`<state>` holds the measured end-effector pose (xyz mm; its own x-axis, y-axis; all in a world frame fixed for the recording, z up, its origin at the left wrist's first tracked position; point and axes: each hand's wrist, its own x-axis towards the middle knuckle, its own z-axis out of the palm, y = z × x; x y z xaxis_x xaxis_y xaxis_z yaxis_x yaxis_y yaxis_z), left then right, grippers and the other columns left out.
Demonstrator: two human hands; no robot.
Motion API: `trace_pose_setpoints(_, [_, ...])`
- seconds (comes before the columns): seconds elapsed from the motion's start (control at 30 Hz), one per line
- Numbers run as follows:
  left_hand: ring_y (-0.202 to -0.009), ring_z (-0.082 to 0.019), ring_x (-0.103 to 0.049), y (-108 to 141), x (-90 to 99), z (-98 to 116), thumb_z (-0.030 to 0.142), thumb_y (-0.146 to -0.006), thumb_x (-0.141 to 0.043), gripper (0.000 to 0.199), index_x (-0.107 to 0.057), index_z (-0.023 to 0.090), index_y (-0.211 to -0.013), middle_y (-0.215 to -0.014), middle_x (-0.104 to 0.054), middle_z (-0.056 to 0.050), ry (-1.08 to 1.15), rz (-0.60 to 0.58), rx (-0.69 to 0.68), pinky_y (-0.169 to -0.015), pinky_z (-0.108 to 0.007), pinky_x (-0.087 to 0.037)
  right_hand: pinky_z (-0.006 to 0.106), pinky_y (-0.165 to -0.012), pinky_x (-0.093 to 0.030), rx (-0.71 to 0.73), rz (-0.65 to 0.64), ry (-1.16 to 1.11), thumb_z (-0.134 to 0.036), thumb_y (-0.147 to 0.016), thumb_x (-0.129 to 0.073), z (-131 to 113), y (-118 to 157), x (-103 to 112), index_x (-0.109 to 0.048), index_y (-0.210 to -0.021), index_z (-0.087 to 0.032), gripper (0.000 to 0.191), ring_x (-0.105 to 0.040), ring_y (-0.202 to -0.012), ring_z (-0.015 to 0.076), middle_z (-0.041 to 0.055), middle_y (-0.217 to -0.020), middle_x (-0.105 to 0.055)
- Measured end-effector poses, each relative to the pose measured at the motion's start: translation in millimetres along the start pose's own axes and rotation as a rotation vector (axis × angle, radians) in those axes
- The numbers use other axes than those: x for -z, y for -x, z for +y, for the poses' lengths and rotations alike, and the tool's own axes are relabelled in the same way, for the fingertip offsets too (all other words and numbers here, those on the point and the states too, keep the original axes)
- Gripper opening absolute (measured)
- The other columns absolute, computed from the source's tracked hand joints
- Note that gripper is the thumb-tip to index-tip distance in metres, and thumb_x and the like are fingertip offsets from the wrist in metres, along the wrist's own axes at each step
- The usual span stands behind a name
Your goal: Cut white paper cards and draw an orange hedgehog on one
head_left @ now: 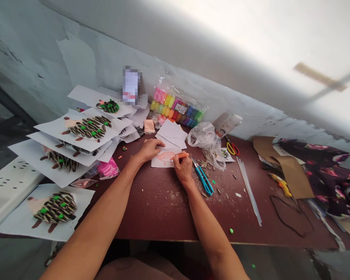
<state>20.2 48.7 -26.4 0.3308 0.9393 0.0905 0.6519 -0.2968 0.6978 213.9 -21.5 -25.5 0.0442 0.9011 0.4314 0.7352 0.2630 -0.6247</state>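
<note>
The right hand (183, 169) is gripping an orange marker (183, 154), fingers closed low around the barrel, presumably so that the tip can be guided finely. The tip is resting at the right part of an orange outline (162, 156) on a white sheet (157, 163); actual contact is too small to confirm. The left hand (149, 150) is lying at the sheet's upper left, thumb and forefinger standing slightly apart, nothing visibly held. It is apparently steadying the sheet against the strokes.

The sheet is lying flat on the surface (160, 210), between the two hands: directly right of the left hand, and left of the right hand, just beyond its knuckles. Blank paper (172, 133) is lying just behind it, probably for easy reach.

Scissors (204, 182) with blue handles are lying near the right hand, among loose seeds (205, 166), seemingly kept within reach. A plastic bag (202, 136) is sitting behind the seeds. Clay (177, 107) in a clear pack is leaning on the wall, its colours facing the person. Seed pictures (84, 130) are lying overlapped at left, perhaps to save space. Glue sticks (249, 190) and a glue gun (281, 184) are lying well apart, at right.
</note>
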Motion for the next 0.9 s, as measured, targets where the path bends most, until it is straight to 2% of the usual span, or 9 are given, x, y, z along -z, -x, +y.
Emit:
trace_pose_setpoints(0.37, [-0.105, -0.024, -0.070, 0.7, 1.0, 4.3, 0.006, -0.078, -0.054, 0.039, -0.078, 0.018, -0.106, -0.112, -0.078, -0.006, 0.026, 0.007, 0.016, -0.103, -0.036, -0.049, 0.028, -0.062, -0.042, -0.096, 0.107, -0.149, -0.035, -0.089, -0.047, -9.3, -2.5, 7.2, -0.051, -0.071, -0.024, 0.021, -0.057, -0.060, 0.0164, 0.0008, -0.066, -0.064])
trace_pose_setpoints(0.6, [-0.105, -0.022, -0.071, -0.1, -1.8, 0.7, 0.007, -0.079, -0.054, 0.037, -0.078, 0.020, -0.104, -0.111, -0.078, -0.004, 0.032, 0.044, 0.003, -0.103, -0.034, -0.050, 0.029, -0.067, -0.042, -0.105, 0.134, -0.210, -0.042, -0.092, -0.048, -12.4, -1.9, 9.9, -0.053, -0.067, -0.023, 0.031, -0.055, -0.064, 0.0163, 0.0002, -0.066, -0.060])
trace_pose_setpoints(0.7, [-0.107, -0.022, -0.070, -1.0, -3.2, -0.9, 0.007, -0.079, -0.053, 0.038, -0.078, 0.021, -0.104, -0.112, -0.078, -0.004, 0.033, 0.059, 0.002, -0.103, -0.035, -0.050, 0.028, -0.066, -0.042, -0.135, 0.146, -0.231, -0.039, -0.091, -0.048, -9.7, -2.8, 9.8, -0.054, -0.071, -0.023, 0.026, -0.055, -0.064, 0.0159, -0.0001, -0.067, -0.061])
trace_pose_setpoints(0.9, [-0.109, -0.022, -0.068, -2.5, -5.5, -1.6, 0.008, -0.079, -0.053, 0.039, -0.078, 0.023, -0.105, -0.114, -0.078, -0.003, 0.008, 0.056, 0.003, -0.104, -0.038, -0.049, 0.026, -0.061, -0.042, -0.153, 0.081, -0.205, -0.036, -0.088, -0.049, -6.5, -2.2, 13.0, -0.053, -0.073, -0.023, 0.020, -0.056, -0.062, 0.0158, 0.0002, -0.068, -0.063])
